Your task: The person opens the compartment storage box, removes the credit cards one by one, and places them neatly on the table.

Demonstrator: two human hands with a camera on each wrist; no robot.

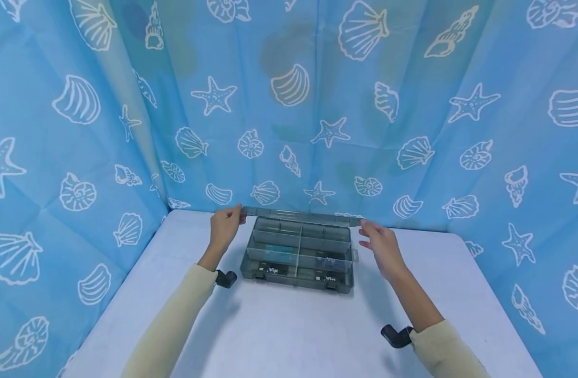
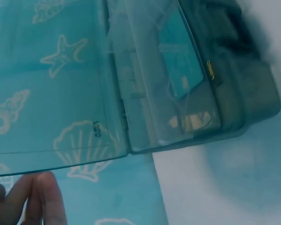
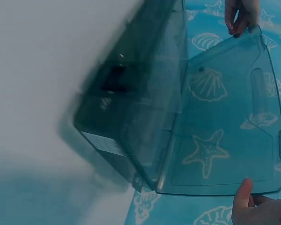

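Observation:
A clear grey plastic compartment box [image 1: 293, 282] lies on the table with its hinged lid [image 1: 298, 217] raised at the back. At the lid's left end, my left hand [image 1: 224, 227] pinches the edge between thumb and fingers; the left wrist view shows its fingertips [image 2: 49, 187] on that edge. My right hand [image 1: 384, 249] pinches the opposite end, its thumb [image 3: 244, 190] on the lid edge in the right wrist view. Inside the box, black items marked "Vip" [image 1: 273, 269] lie in front and right compartments, and a teal flat item [image 1: 279, 253] lies in a middle one.
A white-covered table [image 1: 289, 331] bears the box near its back edge. Blue curtains [image 1: 279, 115] with white shell and starfish prints hang behind and at both sides. A black wrist mount [image 1: 226, 279] sits on the left forearm, another [image 1: 396, 336] on the right.

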